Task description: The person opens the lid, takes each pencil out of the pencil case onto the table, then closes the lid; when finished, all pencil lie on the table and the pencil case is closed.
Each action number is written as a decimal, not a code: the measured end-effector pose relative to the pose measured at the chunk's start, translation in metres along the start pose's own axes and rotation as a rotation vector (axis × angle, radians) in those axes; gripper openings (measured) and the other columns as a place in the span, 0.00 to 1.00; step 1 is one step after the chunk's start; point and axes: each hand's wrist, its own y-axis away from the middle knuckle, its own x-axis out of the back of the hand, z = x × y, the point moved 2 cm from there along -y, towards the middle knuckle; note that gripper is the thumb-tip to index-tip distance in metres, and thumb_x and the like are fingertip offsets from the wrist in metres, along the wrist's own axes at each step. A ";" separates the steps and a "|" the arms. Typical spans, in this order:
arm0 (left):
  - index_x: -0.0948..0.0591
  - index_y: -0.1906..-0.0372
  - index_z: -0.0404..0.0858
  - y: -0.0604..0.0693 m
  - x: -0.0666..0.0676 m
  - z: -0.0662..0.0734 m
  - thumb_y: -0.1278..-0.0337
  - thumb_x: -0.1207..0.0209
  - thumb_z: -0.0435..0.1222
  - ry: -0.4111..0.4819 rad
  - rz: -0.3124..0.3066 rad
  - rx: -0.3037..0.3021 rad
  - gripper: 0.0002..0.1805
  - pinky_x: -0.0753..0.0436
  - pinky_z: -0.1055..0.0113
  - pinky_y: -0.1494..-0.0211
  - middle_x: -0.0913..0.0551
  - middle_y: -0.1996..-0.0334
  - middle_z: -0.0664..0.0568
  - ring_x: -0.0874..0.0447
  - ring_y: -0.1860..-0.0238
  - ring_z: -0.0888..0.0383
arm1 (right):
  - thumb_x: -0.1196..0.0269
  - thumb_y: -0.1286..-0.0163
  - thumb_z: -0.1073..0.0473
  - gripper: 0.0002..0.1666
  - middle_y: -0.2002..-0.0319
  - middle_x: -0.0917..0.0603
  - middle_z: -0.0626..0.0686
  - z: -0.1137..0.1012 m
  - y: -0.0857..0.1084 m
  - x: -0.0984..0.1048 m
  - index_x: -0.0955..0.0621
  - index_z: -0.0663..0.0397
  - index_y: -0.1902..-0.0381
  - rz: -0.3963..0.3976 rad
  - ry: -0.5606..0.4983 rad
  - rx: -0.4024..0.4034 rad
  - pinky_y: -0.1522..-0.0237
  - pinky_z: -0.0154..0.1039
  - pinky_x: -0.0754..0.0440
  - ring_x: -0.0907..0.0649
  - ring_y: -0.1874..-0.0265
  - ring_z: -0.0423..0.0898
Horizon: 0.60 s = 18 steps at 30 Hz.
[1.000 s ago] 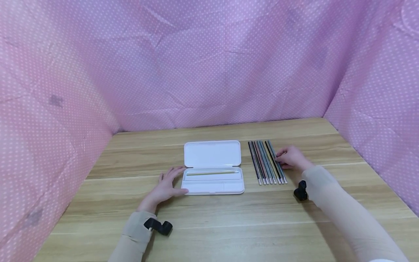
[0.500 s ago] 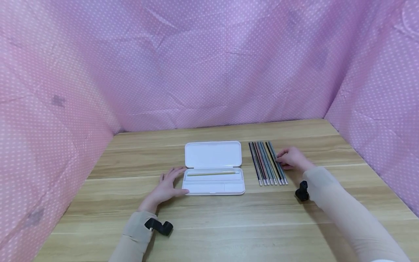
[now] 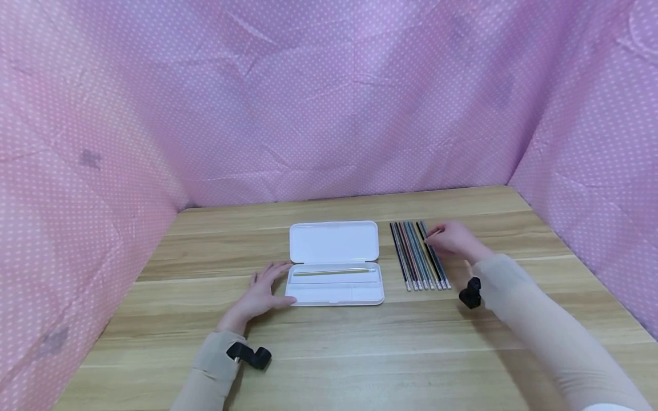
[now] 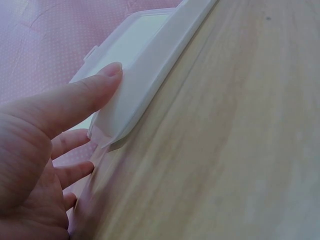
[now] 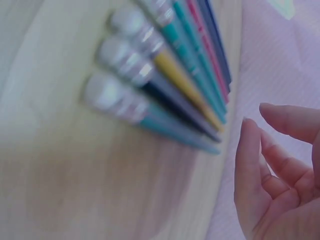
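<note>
A white pencil case [image 3: 308, 294] lies with its lid [image 3: 334, 242] folded back. One gold-coloured pencil [image 3: 329, 272] lies lengthwise in its rear compartment. My left hand [image 3: 258, 297] rests at the case's left end, fingers spread, thumb [image 4: 95, 90] touching the front corner. To the right of the case, several pencils [image 3: 411, 251] lie side by side, white erasers towards me. Over the right side of this row is my right hand [image 3: 454, 241]. Seen from the right wrist, its thumb and fingers [image 5: 247, 160] stand apart with nothing between them, beyond the nearest teal pencil [image 5: 170, 130].
The wooden table [image 3: 329, 359] carries the case and pencils. Pink dotted cloth [image 3: 329, 114] hangs along its back and sides. A black wrist camera [image 3: 249, 355] sits on the left wrist, another camera [image 3: 470, 293] on the right.
My right hand has moved up and slightly left from beside the rightmost pencil to over the row's right side. The left hand and the case have stayed in place.
</note>
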 end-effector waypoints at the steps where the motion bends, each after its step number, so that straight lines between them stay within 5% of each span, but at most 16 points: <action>1: 0.37 0.30 0.39 0.000 0.000 0.000 0.55 0.30 0.43 -0.003 0.000 -0.002 0.45 0.74 0.36 0.32 0.43 0.29 0.38 0.63 0.27 0.35 | 0.43 0.33 0.58 0.23 0.52 0.21 0.65 -0.004 0.000 -0.002 0.26 0.69 0.46 -0.002 -0.001 0.007 0.61 0.37 0.15 0.18 0.63 0.47; 6: 0.37 0.31 0.39 0.000 0.000 0.000 0.55 0.30 0.43 -0.009 0.003 -0.003 0.45 0.73 0.35 0.32 0.43 0.29 0.38 0.62 0.27 0.34 | 0.42 0.33 0.60 0.23 0.52 0.24 0.65 -0.025 0.001 -0.012 0.27 0.70 0.44 -0.028 -0.053 0.054 0.57 0.41 0.15 0.19 0.59 0.52; 18: 0.37 0.30 0.41 -0.001 -0.001 -0.002 0.56 0.30 0.44 -0.014 0.006 0.007 0.45 0.74 0.36 0.31 0.43 0.29 0.38 0.62 0.26 0.35 | 0.39 0.36 0.61 0.20 0.68 0.22 0.54 -0.078 0.004 -0.044 0.22 0.67 0.48 -0.043 -0.018 0.223 0.63 0.47 0.16 0.19 0.70 0.52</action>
